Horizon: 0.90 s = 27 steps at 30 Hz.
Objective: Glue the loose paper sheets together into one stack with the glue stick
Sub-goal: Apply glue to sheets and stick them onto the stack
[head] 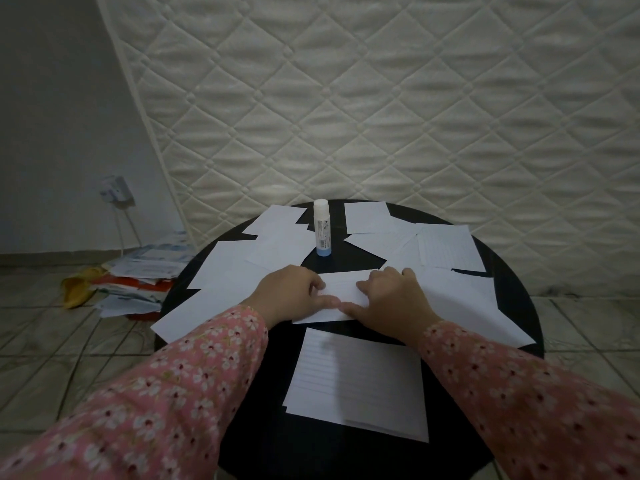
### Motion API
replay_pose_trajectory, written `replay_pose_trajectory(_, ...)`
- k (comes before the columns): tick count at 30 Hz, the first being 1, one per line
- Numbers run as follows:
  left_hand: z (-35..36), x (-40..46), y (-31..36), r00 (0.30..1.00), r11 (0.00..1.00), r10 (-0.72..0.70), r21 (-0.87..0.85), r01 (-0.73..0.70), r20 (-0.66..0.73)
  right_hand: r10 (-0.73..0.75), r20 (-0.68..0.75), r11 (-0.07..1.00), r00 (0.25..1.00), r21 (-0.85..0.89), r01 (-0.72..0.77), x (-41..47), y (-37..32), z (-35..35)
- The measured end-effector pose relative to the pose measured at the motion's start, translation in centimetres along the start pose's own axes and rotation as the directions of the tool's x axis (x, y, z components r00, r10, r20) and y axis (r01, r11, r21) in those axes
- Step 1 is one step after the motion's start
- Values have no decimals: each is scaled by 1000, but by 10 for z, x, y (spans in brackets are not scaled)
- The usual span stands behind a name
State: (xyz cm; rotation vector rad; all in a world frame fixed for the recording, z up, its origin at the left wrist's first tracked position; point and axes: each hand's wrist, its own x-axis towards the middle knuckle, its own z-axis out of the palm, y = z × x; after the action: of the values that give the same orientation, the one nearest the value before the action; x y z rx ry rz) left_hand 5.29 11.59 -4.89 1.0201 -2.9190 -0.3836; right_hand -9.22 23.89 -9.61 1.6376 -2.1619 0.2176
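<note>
On the round black table (512,306) both hands meet at the centre over one white sheet (341,289). The left hand (289,294) pinches its left edge, fingers curled on top and thumb along the near side. The right hand (393,299) grips the right part of the same sheet, fingers bent over it and thumb stretched toward the left thumb. The thumbs nearly touch.

The glue stick (322,227) stands upright and capped toward twelve o'clock, just beyond the held sheet. Loose sheets (446,245) fan out from nine o'clock round to three. A lined stack (356,379) lies flat at six o'clock, between the pink floral sleeves (180,386). A quilted mattress (381,98) leans behind the table, and a heap of papers (138,278) sits on the tiled floor at nine o'clock.
</note>
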Motion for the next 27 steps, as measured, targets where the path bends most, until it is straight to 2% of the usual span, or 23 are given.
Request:
replay_pose_trajectory(3,-1,-1,0,1000,999,-29,12,29,7,45,12,999,999,2,-45,3,-3,-7)
replay_pose_trajectory(5,-4,-1,-1,998,999,-48,12,48,34,81,146,995,986,37,-87,7,-2,-18)
replay_pose_trajectory(7,-7,0,-2,995,998,-58,36,56,76,109,331,992,938,19,-122,7,4,-22)
replay_pose_trajectory(8,-9,0,-3,993,997,-63,40,60,102,130,379,988,916,26,-151,8,6,-24)
replay_pose_trajectory(10,-12,0,-7,986,997,-73,24,70,151,152,419,979,895,60,-195,7,12,-27)
replay_pose_trajectory(15,-16,1,-15,969,998,-62,-5,65,239,181,539,974,823,19,-226,8,30,-39)
replay_pose_trajectory(19,-19,4,-18,952,997,-56,-35,69,300,146,563,975,813,57,-214,9,34,-43)
replay_pose_trajectory(22,-21,10,-15,938,998,-55,34,47,342,111,553,974,826,105,-201,11,37,-42)
replay_pose_trajectory(25,-24,15,-11,938,996,-48,81,22,343,106,465,940,879,240,-240,15,40,-35)
replay_pose_trajectory(27,-24,16,-12,957,998,-26,63,8,289,119,366,924,923,300,-238,17,41,-29)
